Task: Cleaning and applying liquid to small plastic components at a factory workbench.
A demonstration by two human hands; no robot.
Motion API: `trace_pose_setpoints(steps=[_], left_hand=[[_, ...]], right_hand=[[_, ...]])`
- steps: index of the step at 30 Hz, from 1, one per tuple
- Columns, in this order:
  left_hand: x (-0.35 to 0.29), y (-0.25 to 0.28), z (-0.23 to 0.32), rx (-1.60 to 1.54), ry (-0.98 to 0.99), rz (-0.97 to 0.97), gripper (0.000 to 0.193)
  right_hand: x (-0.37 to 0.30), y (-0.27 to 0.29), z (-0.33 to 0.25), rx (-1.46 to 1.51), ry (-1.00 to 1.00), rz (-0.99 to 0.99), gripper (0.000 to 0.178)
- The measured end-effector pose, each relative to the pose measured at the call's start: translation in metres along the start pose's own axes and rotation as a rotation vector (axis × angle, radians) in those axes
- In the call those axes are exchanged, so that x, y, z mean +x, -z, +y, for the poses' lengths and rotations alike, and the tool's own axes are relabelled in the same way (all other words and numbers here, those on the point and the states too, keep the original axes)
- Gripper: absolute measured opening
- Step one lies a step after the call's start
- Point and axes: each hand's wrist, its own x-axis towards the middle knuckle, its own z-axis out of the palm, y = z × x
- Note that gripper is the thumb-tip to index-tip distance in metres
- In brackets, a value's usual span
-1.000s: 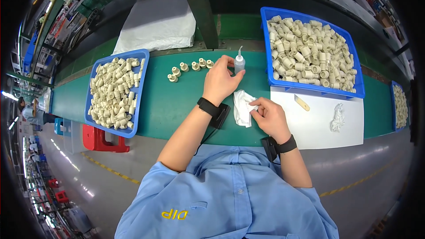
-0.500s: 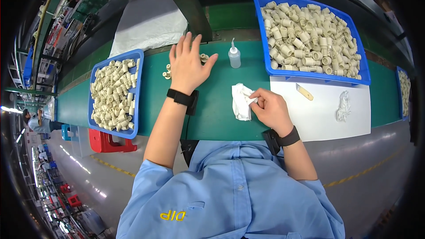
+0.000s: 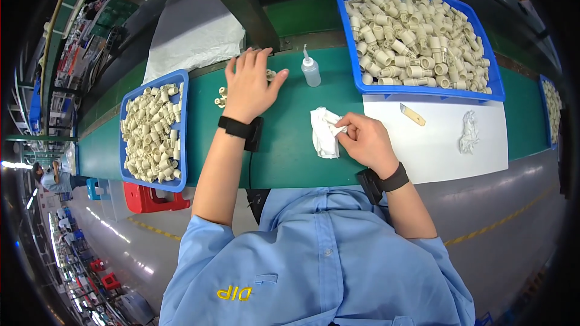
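Observation:
My left hand (image 3: 249, 89) is palm down over a few cream plastic fittings (image 3: 222, 98) on the green bench. Its fingers are stretched out with the thumb apart, and the part of the fittings beneath it is hidden. My right hand (image 3: 366, 140) pinches the edge of a crumpled white cloth (image 3: 325, 134) between thumb and fingers; the cloth rests on the bench. Beyond and between the hands stands a clear squeeze bottle (image 3: 311, 72) with a thin nozzle.
A blue tray (image 3: 184, 108) of cream fittings lies at left, and a bigger, heaped blue bin (image 3: 495, 78) at far right. On a white sheet (image 3: 435, 157) lie a scraper-like blade with a tan handle (image 3: 414, 116) and a crumpled white wad (image 3: 469, 133). A red stool (image 3: 142, 199) stands below the bench.
The view has shifted slightly. My left hand's fingers have drawn a little closer together over the fittings. My right hand keeps its pinch on the cloth.

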Motion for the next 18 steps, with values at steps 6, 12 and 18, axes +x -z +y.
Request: trace_pose_setpoints(steps=[6, 12, 18], left_hand=[[0.001, 0.018, -0.017, -0.075, -0.149, -0.054, 0.016], [0.005, 0.035, -0.017, -0.137, -0.235, -0.024, 0.006], [-0.028, 0.136, 0.058, -0.87, -0.126, 0.017, 0.017]], right_hand=[[0.002, 0.002, -0.004, -0.018, 0.019, 0.005, 0.01], [-0.005, 0.004, -0.007, -0.042, 0.017, -0.017, 0.012], [-0.019, 0.033, -0.033, 0.47, 0.03, 0.052, 0.018]])
